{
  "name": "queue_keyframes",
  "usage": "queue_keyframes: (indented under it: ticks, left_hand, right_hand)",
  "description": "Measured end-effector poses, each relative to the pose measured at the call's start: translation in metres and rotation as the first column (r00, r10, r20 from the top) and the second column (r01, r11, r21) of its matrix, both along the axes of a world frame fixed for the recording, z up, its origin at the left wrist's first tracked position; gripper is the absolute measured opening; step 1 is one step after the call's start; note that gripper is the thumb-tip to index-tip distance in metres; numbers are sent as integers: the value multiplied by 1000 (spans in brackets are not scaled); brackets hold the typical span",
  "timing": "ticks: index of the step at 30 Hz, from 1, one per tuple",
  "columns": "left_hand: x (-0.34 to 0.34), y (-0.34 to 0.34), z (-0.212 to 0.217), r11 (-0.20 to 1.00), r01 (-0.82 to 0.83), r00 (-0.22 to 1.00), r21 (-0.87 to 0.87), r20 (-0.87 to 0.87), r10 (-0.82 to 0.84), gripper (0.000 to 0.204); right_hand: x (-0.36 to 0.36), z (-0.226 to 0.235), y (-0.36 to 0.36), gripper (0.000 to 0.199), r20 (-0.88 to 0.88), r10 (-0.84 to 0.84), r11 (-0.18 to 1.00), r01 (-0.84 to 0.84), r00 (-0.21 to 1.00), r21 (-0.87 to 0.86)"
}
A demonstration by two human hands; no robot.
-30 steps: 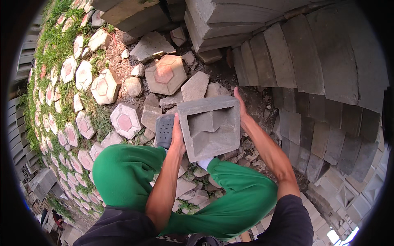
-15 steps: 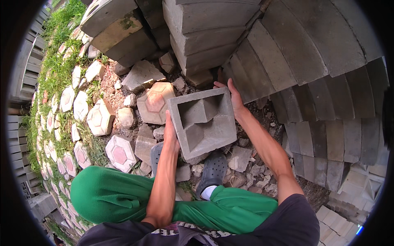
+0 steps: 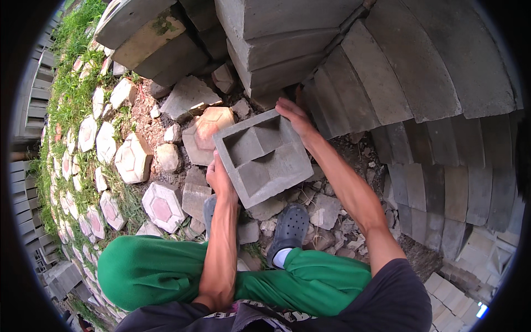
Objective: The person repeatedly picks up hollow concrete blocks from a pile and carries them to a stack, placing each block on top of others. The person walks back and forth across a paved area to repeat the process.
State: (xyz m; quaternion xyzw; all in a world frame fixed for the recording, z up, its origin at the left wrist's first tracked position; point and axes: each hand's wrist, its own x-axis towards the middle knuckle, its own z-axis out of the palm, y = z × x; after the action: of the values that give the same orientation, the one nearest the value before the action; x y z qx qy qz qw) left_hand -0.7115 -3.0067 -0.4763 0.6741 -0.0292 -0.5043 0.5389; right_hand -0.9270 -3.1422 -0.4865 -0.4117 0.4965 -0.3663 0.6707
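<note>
Now nearer the stacked grey slabs (image 3: 287, 50) than a moment earlier, the hollow concrete block (image 3: 264, 156) hangs above rubble, clasped between left hand (image 3: 218, 178) and right hand (image 3: 296, 119); hexagonal pavers (image 3: 161, 206) lie left, dark clog (image 3: 289, 228) below

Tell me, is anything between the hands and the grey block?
No. The left hand grips the block at its near left edge and the right hand grips its far corner. Both touch it directly, with nothing in between.
</note>
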Motion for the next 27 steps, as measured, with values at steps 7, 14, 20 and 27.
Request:
queue_keyframes:
  ticks: [7, 14, 20, 27]
  left_hand:
    - [2, -1, -14, 991, -20, 998, -131, 58, 28, 40]
    - [-7, 1, 15, 927, 375, 776, -3, 548, -312, 43]
    - [11, -6, 6, 830, 494, 535, 259, 662, -525, 40]
    - [2, -15, 17, 804, 539, 536, 249, 636, -556, 43]
  right_hand:
    - [3, -1, 23, 86, -368, 59, 992, -95, 928, -83]
    - [-19, 47, 105, 81, -594, 187, 980, -191, 782, 58]
    - [-13, 35, 108, 79, -622, 73, 983, -163, 779, -90]
    - [-23, 31, 110, 81, -544, 29, 995, -75, 838, -63]
